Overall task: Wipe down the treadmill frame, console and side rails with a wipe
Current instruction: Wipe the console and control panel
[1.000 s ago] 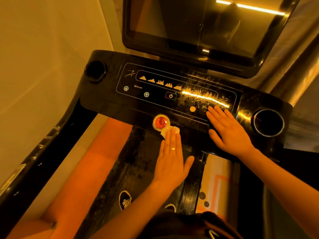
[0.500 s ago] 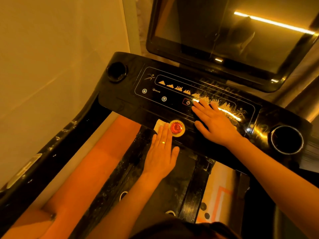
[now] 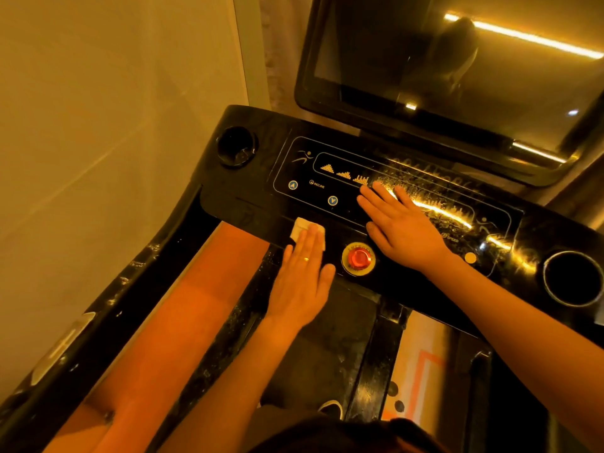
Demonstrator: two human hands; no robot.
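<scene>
Pressing wipe [image 3: 301, 229] on console [image 3: 261, 204] front edge

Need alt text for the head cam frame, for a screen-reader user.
A person's left hand presses a white wipe flat against the front edge of a black treadmill console, just left of the red button. The right hand lies flat on the control panel. A dark screen stands above it.
</scene>
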